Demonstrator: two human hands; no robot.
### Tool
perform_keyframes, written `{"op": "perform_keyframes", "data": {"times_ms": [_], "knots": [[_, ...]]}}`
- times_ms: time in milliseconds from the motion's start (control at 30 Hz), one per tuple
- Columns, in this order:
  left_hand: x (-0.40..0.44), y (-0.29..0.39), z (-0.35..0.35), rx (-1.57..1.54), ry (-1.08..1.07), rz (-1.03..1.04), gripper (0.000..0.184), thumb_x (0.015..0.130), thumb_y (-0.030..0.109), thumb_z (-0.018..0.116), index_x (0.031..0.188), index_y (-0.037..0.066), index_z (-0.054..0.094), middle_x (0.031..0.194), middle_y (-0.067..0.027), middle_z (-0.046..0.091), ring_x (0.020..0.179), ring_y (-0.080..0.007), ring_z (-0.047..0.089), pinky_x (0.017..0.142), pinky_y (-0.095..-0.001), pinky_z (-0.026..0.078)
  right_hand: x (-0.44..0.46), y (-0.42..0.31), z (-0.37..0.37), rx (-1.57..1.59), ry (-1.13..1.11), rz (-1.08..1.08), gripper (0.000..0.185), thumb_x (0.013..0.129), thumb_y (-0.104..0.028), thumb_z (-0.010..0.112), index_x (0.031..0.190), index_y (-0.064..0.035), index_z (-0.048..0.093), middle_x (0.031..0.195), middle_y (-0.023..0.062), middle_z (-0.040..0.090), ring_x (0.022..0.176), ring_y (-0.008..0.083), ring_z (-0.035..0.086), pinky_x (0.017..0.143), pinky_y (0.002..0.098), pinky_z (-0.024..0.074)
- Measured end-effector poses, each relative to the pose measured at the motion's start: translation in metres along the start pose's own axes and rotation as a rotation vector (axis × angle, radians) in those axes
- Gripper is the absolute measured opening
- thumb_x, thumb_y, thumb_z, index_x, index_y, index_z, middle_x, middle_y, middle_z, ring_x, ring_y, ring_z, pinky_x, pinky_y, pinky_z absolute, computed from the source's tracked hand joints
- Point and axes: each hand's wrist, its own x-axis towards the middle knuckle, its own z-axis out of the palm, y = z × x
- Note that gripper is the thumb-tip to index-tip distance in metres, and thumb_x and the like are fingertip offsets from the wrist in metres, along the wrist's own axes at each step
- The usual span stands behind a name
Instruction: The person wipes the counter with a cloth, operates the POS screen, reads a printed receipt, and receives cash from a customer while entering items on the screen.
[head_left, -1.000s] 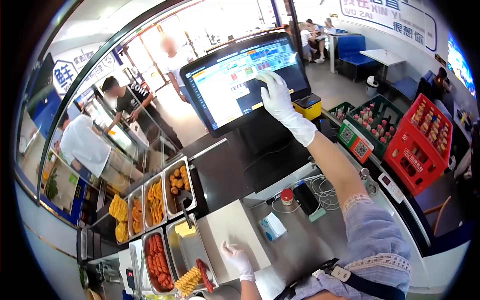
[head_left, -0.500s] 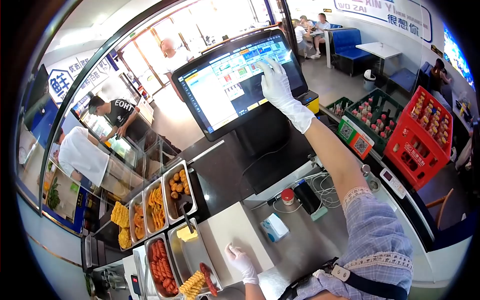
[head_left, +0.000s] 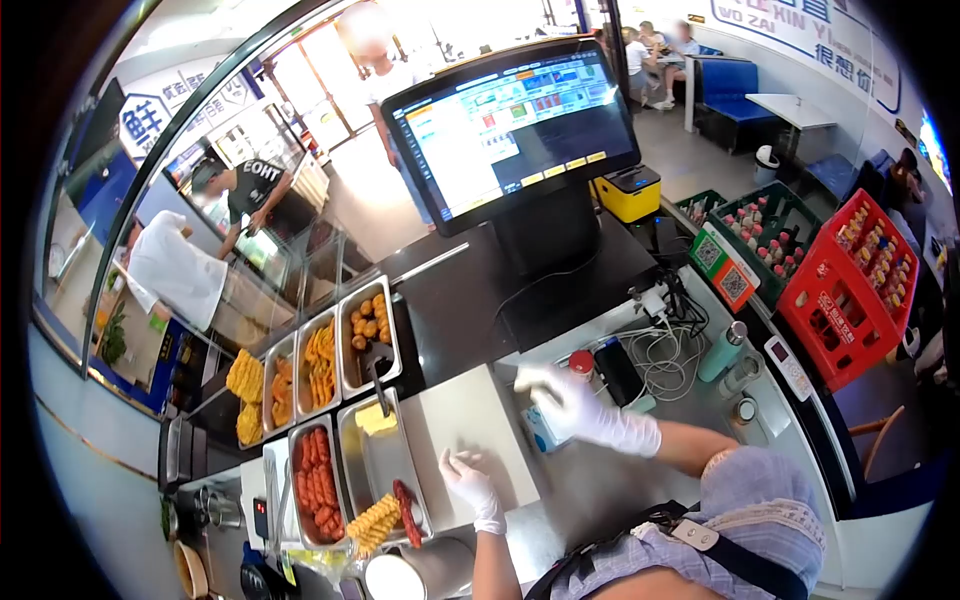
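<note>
Both my hands wear thin white gloves. My left hand (head_left: 472, 490) hovers at or just over the near part of a white board (head_left: 465, 420), fingers loosely apart and nothing in them; contact is unclear. Slightly blurred, my right hand (head_left: 575, 408) is over the counter beside that board, fingers bent and apart, with nothing visible in it. It partly covers a blue-and-white tissue pack (head_left: 543, 430). Farther forward stands a lit touchscreen till (head_left: 510, 130). Left of the board, a metal tray (head_left: 352, 450) holds a yellow block, a dark-handled utensil, a red sausage (head_left: 407, 512) and a ridged yellow snack (head_left: 374, 522).
Metal trays of red sausages (head_left: 318, 485), fried pieces (head_left: 320, 360) and brown balls (head_left: 368, 325) line the left. Cables (head_left: 655, 365), a red-lidded jar (head_left: 581, 363) and a green bottle (head_left: 722, 352) sit rightward. A red bottle crate (head_left: 850, 290) stands beyond. People are past the glass.
My right hand has left the touchscreen and come back and down to beside the board. My left hand has shifted slightly left and up in view. The camera view has shifted.
</note>
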Motion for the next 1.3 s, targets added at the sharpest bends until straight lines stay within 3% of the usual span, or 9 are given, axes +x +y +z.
{"op": "perform_keyframes", "data": {"times_ms": [33,200,300,400,767,833,900,1100,1300], "knots": [[-0.003,0.004,0.002,-0.124,-0.008,-0.074,0.031,0.104,0.017,0.035,0.13,0.002,0.042,0.095,-0.0075,0.057,0.074,-0.0129,0.06,0.042,-0.022,0.048,-0.024,0.002,0.016,-0.029,-0.051,-0.033,0.028,0.084,0.004,0.057,0.112,-0.0023,0.06,0.109,0.0117,0.064,0.103,0.0255,0.063,0.09,0.0331,0.0494],[-0.019,-0.045,-0.029,-0.866,-0.512,-0.452,0.036,0.1,0.009,0.035,0.135,-0.001,0.037,0.121,-0.0198,0.055,0.111,-0.0271,0.058,0.079,-0.032,0.057,-0.099,-0.015,0.065,0.067,-0.283,-0.043,0.049,0.089,-0.012,0.06,0.135,-0.0015,0.045,0.134,0.0205,0.048,0.128,0.0345,0.045,0.106,0.0402,0.0374],[-0.06,-0.005,-0.009,-0.951,-0.402,-0.448,0.044,0.102,0.02,0.036,0.142,0.0,0.033,0.138,-0.0182,0.048,0.127,-0.0298,0.047,0.106,-0.041,0.041,-0.119,-0.024,0.08,0.0,-0.399,-0.138,0.05,0.09,-0.014,0.054,0.136,0.0013,0.044,0.14,0.0199,0.044,0.132,0.0338,0.042,0.112,0.0432,0.0311],[-0.089,0.028,-0.017,-0.791,-0.571,-0.237,0.051,0.104,0.031,0.031,0.145,0.002,0.03,0.147,-0.0158,0.039,0.136,-0.031,0.036,0.115,-0.0439,0.026,-0.125,-0.036,0.083,-0.057,-0.349,-0.185,0.051,0.085,-0.009,0.055,0.134,0.0008,0.048,0.136,0.0187,0.048,0.13,0.0326,0.044,0.112,0.0433,0.0309],[-0.132,0.051,-0.05,-0.917,-0.296,-0.347,0.088,0.091,0.069,0.033,0.146,0.0,0.024,0.144,-0.0209,0.039,0.132,-0.0319,0.039,0.112,-0.0383,0.03,-0.147,-0.063,0.101,0.292,-0.246,-0.193,0.017,0.087,0.003,0.055,0.104,-0.0004,0.059,0.107,0.0127,0.063,0.099,0.0262,0.063,0.086,0.0343,0.0493],[-0.134,0.047,-0.062,-0.91,-0.364,-0.45,0.087,0.092,0.067,0.036,0.147,0.002,0.022,0.145,-0.0188,0.038,0.131,-0.0303,0.039,0.111,-0.0367,0.03,-0.15,-0.065,0.105,0.573,-0.197,0.097,0.017,0.089,0.004,0.053,0.104,-0.0005,0.059,0.099,0.0117,0.063,0.09,0.0212,0.063,0.08,0.0303,0.0499],[-0.148,0.065,-0.06,-0.613,-0.151,-0.479,0.078,0.097,0.06,0.037,0.144,-0.002,0.029,0.145,-0.0171,0.039,0.133,-0.03,0.038,0.112,-0.042,0.029,-0.148,-0.055,0.102,0.388,-0.181,0.277,0.018,0.094,-0.003,0.05,0.109,-0.0006,0.059,0.094,0.0127,0.063,0.082,0.0186,0.062,0.075,0.0302,0.0499],[-0.139,0.076,-0.098,-0.064,-0.393,-0.238,0.046,0.101,0.035,0.048,0.127,-0.003,0.052,0.123,-0.0154,0.06,0.114,-0.0253,0.058,0.099,-0.0363,0.044,-0.148,-0.031,0.07,0.431,-0.177,0.651,0.033,0.102,-0.029,0.046,0.085,-0.0032,0.056,0.074,0.0014,0.054,0.071,0.011,0.05,0.069,0.0252,0.0429],[-0.096,0.054,-0.065,0.798,-0.535,0.541,0.056,0.09,0.031,0.064,0.132,-0.002,0.047,0.136,-0.0239,0.046,0.124,-0.0366,0.048,0.103,-0.0418,0.039,-0.187,-0.046,0.058,0.694,0.311,1.074,0.042,0.102,-0.033,0.044,0.068,-0.0087,0.048,0.057,-0.0043,0.042,0.048,0.0077,0.036,0.045,0.0259,0.0313]]}}
